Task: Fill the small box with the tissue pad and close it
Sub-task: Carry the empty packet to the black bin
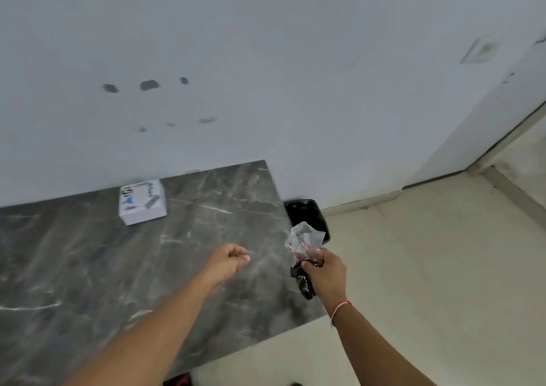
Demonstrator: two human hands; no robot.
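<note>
A small white box [142,202] with printed labels sits shut on the dark marble table [88,267], close to the wall. My left hand [227,260] hovers over the table's right half, fingers curled loosely with nothing in them. My right hand [325,270] is past the table's right edge, gripping a crumpled clear plastic wrapper [304,236] together with a black printed packet [304,282]. No tissue pad is visible as such.
A black bin [307,211] stands on the floor by the table's far right corner, just beyond the wrapper. A stained white wall rises behind the table. Beige floor tiles [428,267] spread to the right.
</note>
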